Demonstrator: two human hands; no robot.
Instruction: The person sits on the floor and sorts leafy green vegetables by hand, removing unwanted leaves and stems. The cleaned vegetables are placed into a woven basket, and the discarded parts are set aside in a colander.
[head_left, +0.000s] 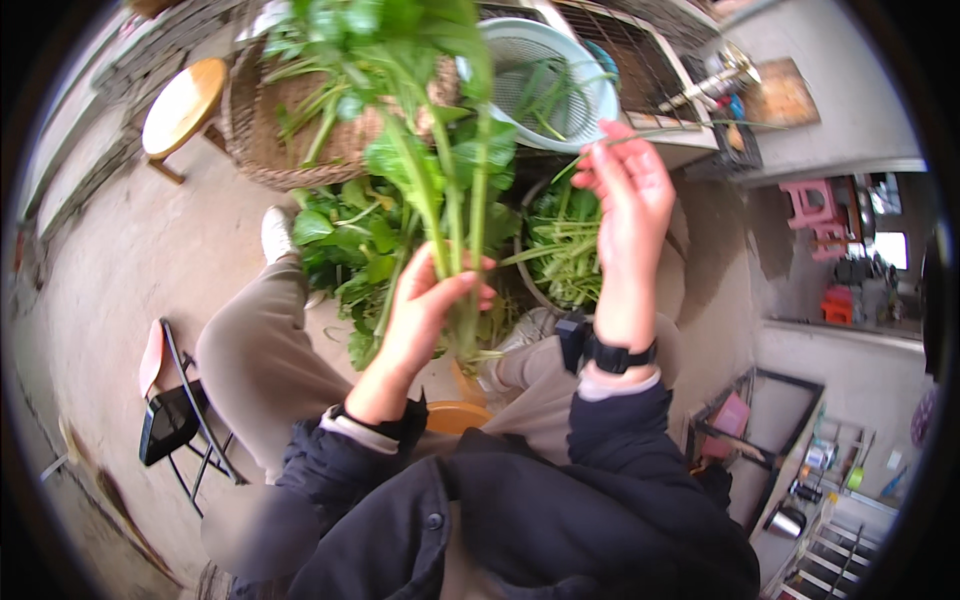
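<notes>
My left hand (439, 300) grips several thick green stalks (454, 202) near their lower ends, and their broad leaves fan out at the top of the view, partly blurred. My right hand (634, 195) is raised to the right, with a thin green stem (574, 166) between thumb and fingers. Just beyond it stands a light blue plastic colander (592, 67) with thin green strands inside. Below the right hand, a round container (531, 281) holds many cut leafy stems (562, 259). A heap of leafy greens (360, 240) lies on the floor between my feet.
A woven basket (255, 161) with some stalks sits ahead, beside a round wooden stool (184, 105). A black folding chair (176, 420) stands at left. A wire-mesh frame (622, 45) is behind the colander. A wooden board (780, 94) lies at the far right.
</notes>
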